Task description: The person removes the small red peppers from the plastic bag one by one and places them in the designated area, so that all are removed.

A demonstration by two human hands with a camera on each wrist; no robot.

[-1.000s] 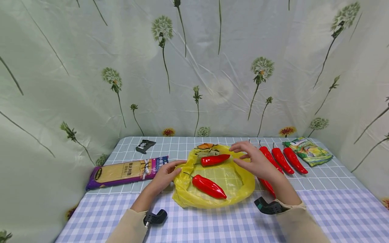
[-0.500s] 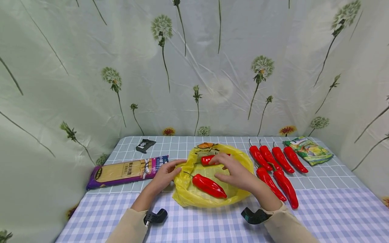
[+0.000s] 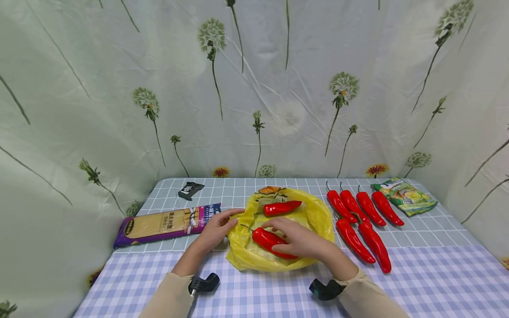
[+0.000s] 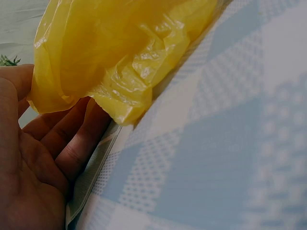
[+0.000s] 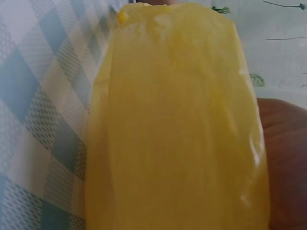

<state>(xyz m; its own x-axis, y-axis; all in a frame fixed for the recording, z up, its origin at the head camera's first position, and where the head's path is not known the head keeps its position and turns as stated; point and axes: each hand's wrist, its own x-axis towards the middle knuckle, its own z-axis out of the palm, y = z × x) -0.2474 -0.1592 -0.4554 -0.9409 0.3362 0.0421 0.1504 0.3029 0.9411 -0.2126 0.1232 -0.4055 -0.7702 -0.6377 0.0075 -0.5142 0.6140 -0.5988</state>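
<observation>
A yellow plastic bag [image 3: 324, 221] stands with its mouth spread in the middle of the table. My left hand [image 3: 216, 229] holds its left rim, the thumb on one side of the plastic and the fingers on the other. Inside lie two red chili peppers, the nearer pepper [image 3: 264, 238] with its stem to the left and the farther pepper [image 3: 282, 207] behind it. My right hand [image 3: 298, 238] is over the nearer pepper, fingers bent loosely beyond it and thumb across its near end. Firm contact cannot be made out. In the right wrist view the bag's wall [image 5: 177, 120] hides the fingers.
Several red chili peppers [image 3: 371, 243] lie to the right of the bag. A green packet [image 3: 405, 196] is at the back right. On the left are a noodle pack [image 3: 167, 223] and a small black packet [image 3: 191, 191]. A floral curtain [image 3: 278, 88] hangs behind.
My right hand has moved left and down from the bag's right rim to the nearer pepper inside. My left hand has stayed on the rim.
</observation>
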